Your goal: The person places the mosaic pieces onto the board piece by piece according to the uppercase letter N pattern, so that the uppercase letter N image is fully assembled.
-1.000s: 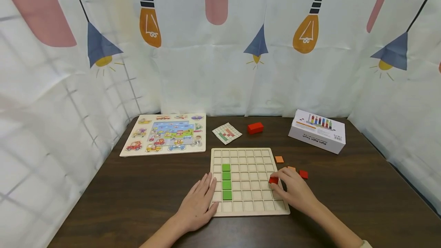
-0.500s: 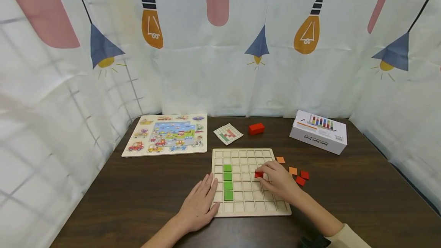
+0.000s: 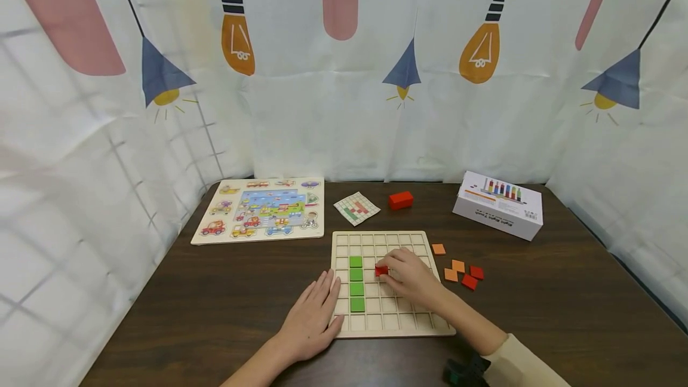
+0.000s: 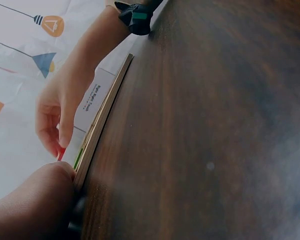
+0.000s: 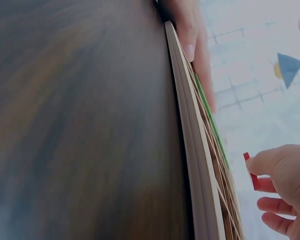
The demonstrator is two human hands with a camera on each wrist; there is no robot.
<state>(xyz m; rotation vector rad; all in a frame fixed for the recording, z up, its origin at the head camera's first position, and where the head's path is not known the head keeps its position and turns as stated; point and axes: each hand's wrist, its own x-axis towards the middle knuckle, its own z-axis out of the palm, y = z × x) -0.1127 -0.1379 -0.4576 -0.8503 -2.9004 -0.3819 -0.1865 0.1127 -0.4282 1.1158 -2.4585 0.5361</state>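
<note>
My right hand [image 3: 411, 278] pinches a red square tile [image 3: 381, 270] between thumb and fingertips over the wooden grid board [image 3: 394, 321], just right of a column of green tiles [image 3: 357, 289]. In the right wrist view the red tile [image 5: 250, 171] is tilted and apart from the board's surface. My left hand [image 3: 310, 317] lies flat with straight fingers at the board's left edge, its fingertips and thumb touching the rim. Part of that hand [image 4: 37, 200] shows in the left wrist view. The cells beneath my right palm are hidden.
Loose orange tiles [image 3: 451, 275] and red tiles [image 3: 469, 281] lie right of the board. Behind it are a patterned grid card [image 3: 357, 208], a red block [image 3: 401, 200] and a white box [image 3: 500, 204]. A vehicle picture puzzle [image 3: 258, 211] sits at the back left.
My right hand has carried the red tile leftward across the board from its right edge towards the green column, uncovering the loose tiles on the right. The left hand has stayed in place.
</note>
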